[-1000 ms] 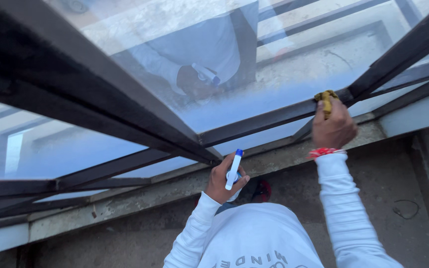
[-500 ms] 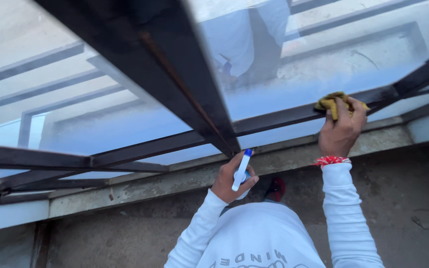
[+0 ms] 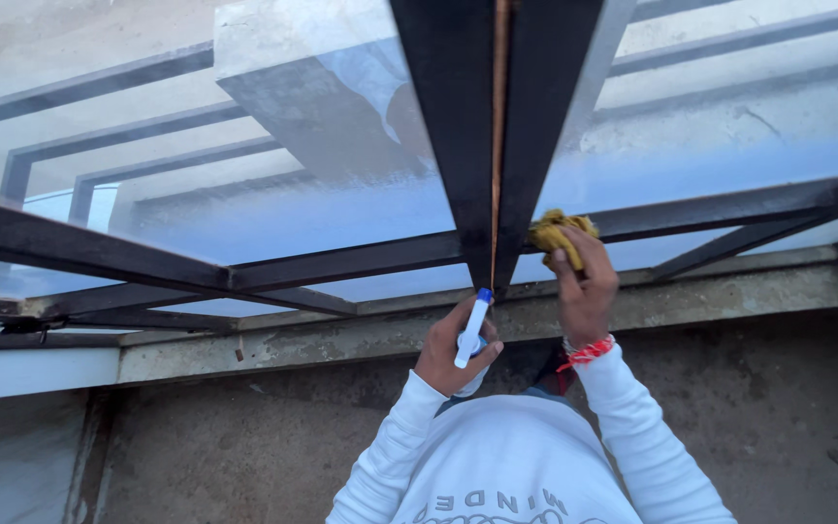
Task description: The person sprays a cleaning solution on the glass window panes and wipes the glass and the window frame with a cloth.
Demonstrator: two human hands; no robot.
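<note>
The left hand (image 3: 448, 351) is closed around a white spray bottle with a blue tip (image 3: 471, 328), held just under the dark metal bar (image 3: 497, 136). The right hand (image 3: 586, 286) grips a yellow cloth (image 3: 557, 233) tight and has slid left along the cross bar (image 3: 341, 260), so now it rubs right beside the middle bar. Beyond them the glass pane (image 3: 710, 126) looks misty and blue.

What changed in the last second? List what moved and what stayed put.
The right hand slid the yellow cloth leftward along the dark metal bar, from near the right-hand frame joint to beside the central beam. The camera view also swung, so the beam now runs straight up the middle. The left hand kept its grip on the white spray bottle, low by the ledge.
</note>
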